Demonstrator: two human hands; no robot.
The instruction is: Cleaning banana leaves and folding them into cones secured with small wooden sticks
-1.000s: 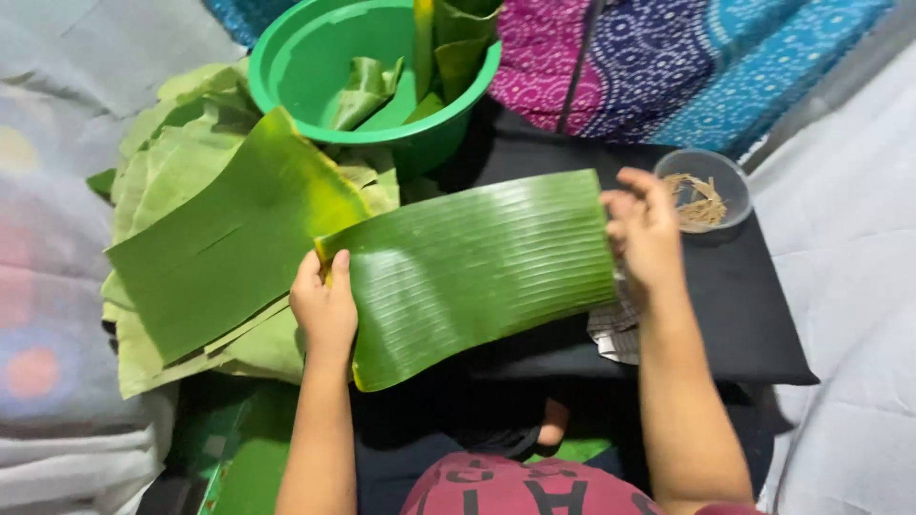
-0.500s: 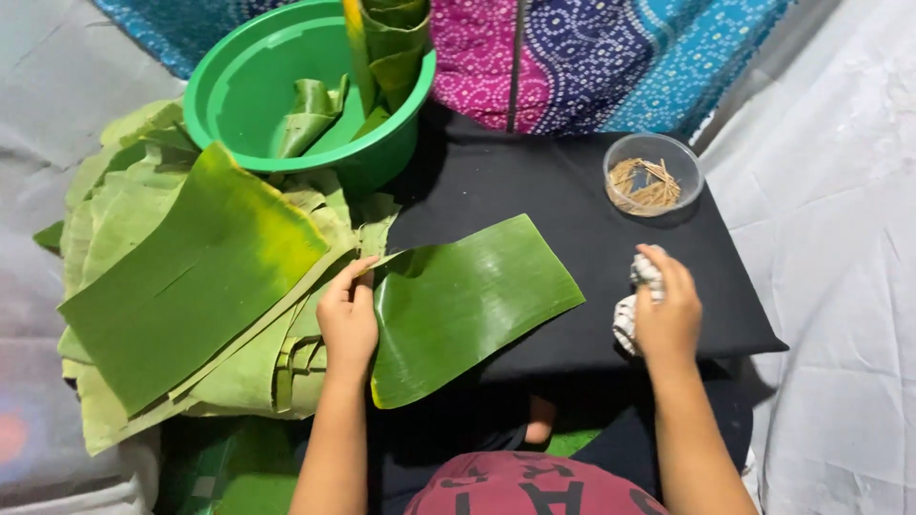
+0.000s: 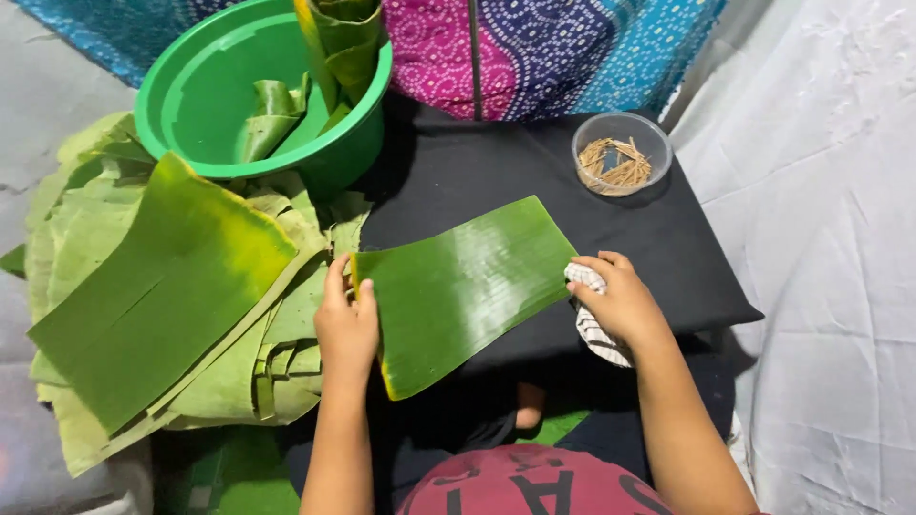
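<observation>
A glossy banana leaf piece (image 3: 463, 291) is laid flat on the black cushion-topped stand (image 3: 668, 238), running diagonally from the stand's near-left corner toward its middle; the near-left end overhangs the near edge.

Left hand (image 3: 345, 319): pressed flat on the leaf's left edge, fingers spread, palm down. Nothing is gripped; the leaf is only pinned.

Right hand (image 3: 620, 300): closed around a crumpled white cloth with dark stripes (image 3: 593, 329), held against the leaf's right end near the stand's near edge. Grip is snug on the cloth; cloth and leaf appear to be touching, though the exact contact is hidden by the hand.

Surroundings:
- A clear bowl of short brown sticks (image 3: 622, 153) is set at the far-right corner of the stand, well apart from the leaf.
- A green basin (image 3: 205, 86) is placed off the stand's far-left corner, with folded leaf strips (image 3: 272, 114) inside and rolled leaves (image 3: 348, 38) propped on its rim.
- A pile of leaf pieces (image 3: 162, 296) is stacked left of the stand, a large yellow-edged piece on top.

Progress, as judged from the layout: the work in hand looks like wiping the leaf. The cloth is positioned at the right end only, so most of the surface is probably not yet covered. The pile at left is large, and only a few pieces are seen in the basin, so the bulk of the work appears to be left. Whether the pile is wiped or unwiped cannot be told.
</observation>
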